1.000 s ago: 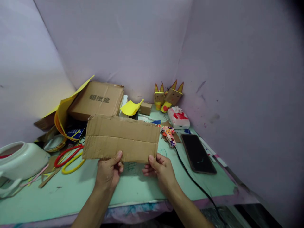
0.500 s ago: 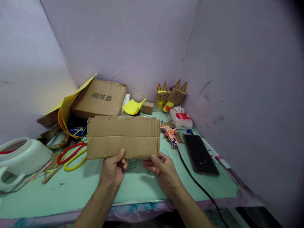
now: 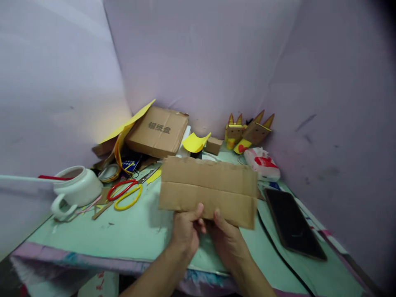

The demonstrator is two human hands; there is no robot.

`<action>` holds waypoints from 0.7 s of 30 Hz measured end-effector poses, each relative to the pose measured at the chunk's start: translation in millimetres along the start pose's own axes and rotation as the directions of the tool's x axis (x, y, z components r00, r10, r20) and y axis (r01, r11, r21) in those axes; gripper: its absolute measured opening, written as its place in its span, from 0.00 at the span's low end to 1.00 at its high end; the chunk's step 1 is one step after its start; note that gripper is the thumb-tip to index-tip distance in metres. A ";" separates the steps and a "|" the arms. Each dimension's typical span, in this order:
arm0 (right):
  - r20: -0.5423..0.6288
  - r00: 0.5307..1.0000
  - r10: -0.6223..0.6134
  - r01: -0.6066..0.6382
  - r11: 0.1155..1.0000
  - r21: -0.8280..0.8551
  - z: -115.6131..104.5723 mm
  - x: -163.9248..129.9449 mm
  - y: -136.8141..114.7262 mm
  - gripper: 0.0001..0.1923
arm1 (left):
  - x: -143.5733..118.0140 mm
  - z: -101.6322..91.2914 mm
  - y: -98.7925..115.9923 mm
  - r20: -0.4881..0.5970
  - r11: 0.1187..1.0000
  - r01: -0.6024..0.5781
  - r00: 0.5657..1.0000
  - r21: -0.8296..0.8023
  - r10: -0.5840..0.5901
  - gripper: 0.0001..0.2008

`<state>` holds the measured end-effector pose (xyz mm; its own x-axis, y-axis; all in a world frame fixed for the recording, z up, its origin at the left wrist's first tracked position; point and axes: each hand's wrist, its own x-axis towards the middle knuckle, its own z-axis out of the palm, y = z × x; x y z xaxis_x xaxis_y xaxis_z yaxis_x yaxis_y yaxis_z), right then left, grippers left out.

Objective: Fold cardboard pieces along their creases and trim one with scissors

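**Cardboard strip pinched in both hands**

My left hand [image 3: 185,229] and right hand [image 3: 227,239] grip the cardboard strip [image 3: 210,189] by its lower edge, above the desk [image 3: 136,231] middle. Since a second ago my hands have closed together; scissors [image 3: 125,194] lie left, phone [image 3: 292,222] right.

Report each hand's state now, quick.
Left hand: closed on the lower edge of the cardboard sheet.
Right hand: closed on the same edge, right beside the left.
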<state>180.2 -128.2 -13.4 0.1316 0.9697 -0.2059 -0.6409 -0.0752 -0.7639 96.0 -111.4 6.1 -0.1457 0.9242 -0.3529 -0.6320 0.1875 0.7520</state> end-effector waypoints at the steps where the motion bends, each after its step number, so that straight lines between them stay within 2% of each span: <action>1: -0.019 1.000 0.009 -0.010 1.000 -0.028 1.7 0.9 2.7 0.18 | -2.2 1.2 -4.3 0.009 1.000 -0.001 1.000 0.011 0.000 0.19; 4: -0.114 0.993 -0.024 0.019 0.999 -0.051 3.4 5.6 5.7 0.17 | -5.2 -3.5 -4.9 0.049 0.997 -0.025 0.999 0.075 0.022 0.18; 7: -0.226 0.969 -0.102 0.090 0.994 -0.062 2.1 8.7 3.0 0.26 | -2.9 -19.4 12.0 0.115 0.979 -0.099 0.990 0.179 0.079 0.17; 9: -0.223 0.969 -0.109 0.092 0.992 -0.087 1.2 8.9 1.1 0.29 | -1.2 -31.2 26.1 0.190 0.957 -0.157 0.975 0.244 0.112 0.17; 11: -0.206 0.971 -0.121 0.103 0.990 -0.096 0.8 8.6 -0.3 0.28 | -1.4 -41.0 38.1 0.265 0.934 -0.214 0.955 0.287 0.137 0.20; 15: -0.268 0.952 -0.148 0.155 0.988 0.004 0.9 9.7 -3.0 0.27 | -8.1 -52.7 52.0 0.314 0.885 -0.316 0.926 0.341 0.210 0.26; 17: -0.281 0.947 -0.155 0.169 0.985 0.024 -0.6 11.3 -3.2 0.28 | -11.7 -55.6 54.3 0.327 0.860 -0.332 0.922 0.389 0.208 0.20; 21: -0.216 0.936 -0.278 0.257 0.959 -0.122 -11.5 15.5 3.3 0.28 | -13.6 -57.6 55.0 0.350 0.816 -0.330 0.921 0.475 0.169 0.11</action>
<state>188.8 -116.1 -26.1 0.4648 0.8783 -0.1122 -0.4881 0.1484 -0.8601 19.4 -132.8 20.2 0.0257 0.9997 -0.0033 -0.1064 0.0060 0.9943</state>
